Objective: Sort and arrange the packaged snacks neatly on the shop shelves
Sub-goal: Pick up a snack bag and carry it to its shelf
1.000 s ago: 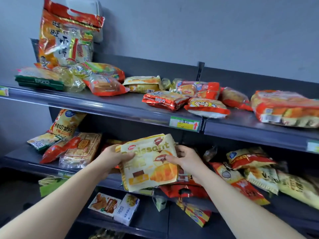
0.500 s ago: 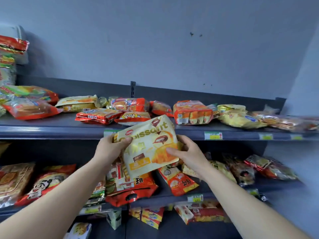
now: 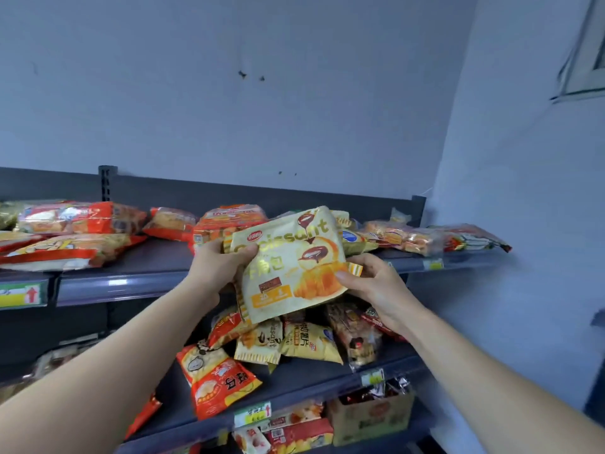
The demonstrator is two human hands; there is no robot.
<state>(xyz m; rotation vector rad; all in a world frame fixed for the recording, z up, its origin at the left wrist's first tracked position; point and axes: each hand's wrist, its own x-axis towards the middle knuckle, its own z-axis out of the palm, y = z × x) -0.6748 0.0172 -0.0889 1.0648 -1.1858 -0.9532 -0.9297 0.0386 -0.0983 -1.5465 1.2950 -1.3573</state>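
You hold the croissant bag (image 3: 291, 263) in front of the top shelf (image 3: 131, 283), left hand (image 3: 219, 267) and right hand (image 3: 370, 283) each pinching a side edge, so it stays flat and readable.

Both hands hold a croissant bag (image 3: 291, 263) before the top shelf (image 3: 131, 283). The left hand (image 3: 217, 268) pinches its upper corner. The right hand (image 3: 373, 283) grips its lower right edge.
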